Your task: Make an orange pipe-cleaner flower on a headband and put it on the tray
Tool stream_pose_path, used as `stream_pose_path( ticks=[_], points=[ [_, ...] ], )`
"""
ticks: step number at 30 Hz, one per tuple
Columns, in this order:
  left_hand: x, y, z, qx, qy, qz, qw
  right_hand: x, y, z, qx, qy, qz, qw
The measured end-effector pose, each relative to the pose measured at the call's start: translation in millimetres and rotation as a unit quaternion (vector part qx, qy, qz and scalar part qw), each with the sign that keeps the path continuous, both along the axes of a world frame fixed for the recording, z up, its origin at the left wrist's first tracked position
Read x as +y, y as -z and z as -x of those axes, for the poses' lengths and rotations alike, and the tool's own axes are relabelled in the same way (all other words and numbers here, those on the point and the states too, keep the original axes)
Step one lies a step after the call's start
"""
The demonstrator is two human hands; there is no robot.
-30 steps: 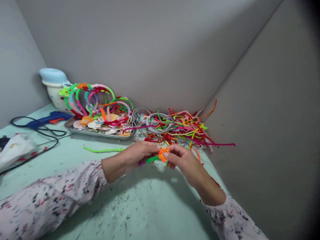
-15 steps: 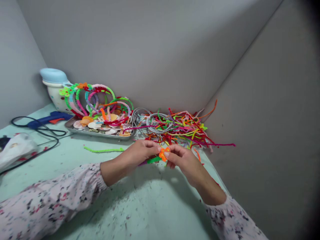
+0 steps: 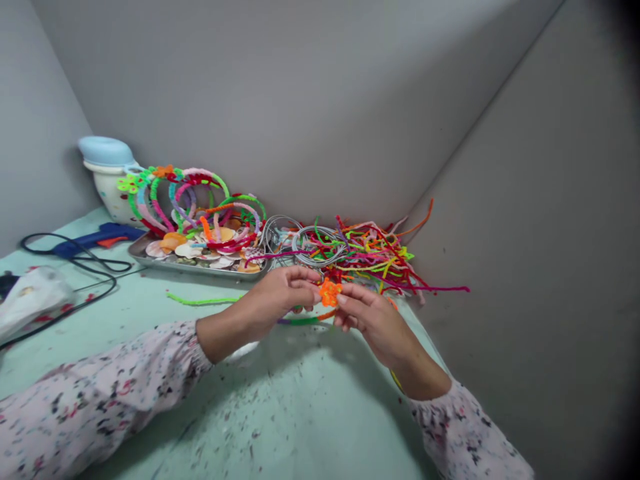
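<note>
Orange flower (image 3: 331, 293); tray (image 3: 200, 271) of shells (image 3: 188, 251)

The green counter (image 3: 300, 413) bears a canister (image 3: 111, 190) at its back left corner, a glue gun (image 3: 119, 231) near the left edge, a metal tray (image 3: 200, 271) near the back edge and heaped fuzzy stems (image 3: 377, 257) at the back right corner.

The left grip (image 3: 274, 301) and right grip (image 3: 374, 321) face each other, both pinching.
</note>
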State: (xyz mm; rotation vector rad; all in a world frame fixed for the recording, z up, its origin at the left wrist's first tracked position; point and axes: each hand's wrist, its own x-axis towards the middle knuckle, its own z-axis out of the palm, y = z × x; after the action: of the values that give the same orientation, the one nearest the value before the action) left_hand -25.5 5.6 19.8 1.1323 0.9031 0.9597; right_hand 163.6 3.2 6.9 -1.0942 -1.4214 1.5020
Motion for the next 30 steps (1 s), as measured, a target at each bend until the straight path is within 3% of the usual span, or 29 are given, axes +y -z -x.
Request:
stream_pose_path(
  ticks=[4,10,19,25,30],
  points=[
    [0,-3.2,-1,0.017,-0.026,-0.046,0.998,1,1.4,-1,-0.021,-0.022,-0.034,0.999],
    [-1,-9.3,-2,0.115,-0.029,-0.116,0.986,2,-0.9,0,-0.055,-0.024,-0.038,0.997],
    [0,-10.6,-1,0.173,-0.023,-0.091,0.98,2,-3.0,5,-0.061,0.005,-0.037,0.997],
    [3,-3.4,-1,0.137,0.017,-0.065,0.988,6,2.4,3,-0.093,0.022,-0.037,0.995],
    [5,-1.9,-1,0.108,0.009,-0.023,0.994,5,5.4,7,-0.13,0.047,-0.054,0.989]
  ],
)
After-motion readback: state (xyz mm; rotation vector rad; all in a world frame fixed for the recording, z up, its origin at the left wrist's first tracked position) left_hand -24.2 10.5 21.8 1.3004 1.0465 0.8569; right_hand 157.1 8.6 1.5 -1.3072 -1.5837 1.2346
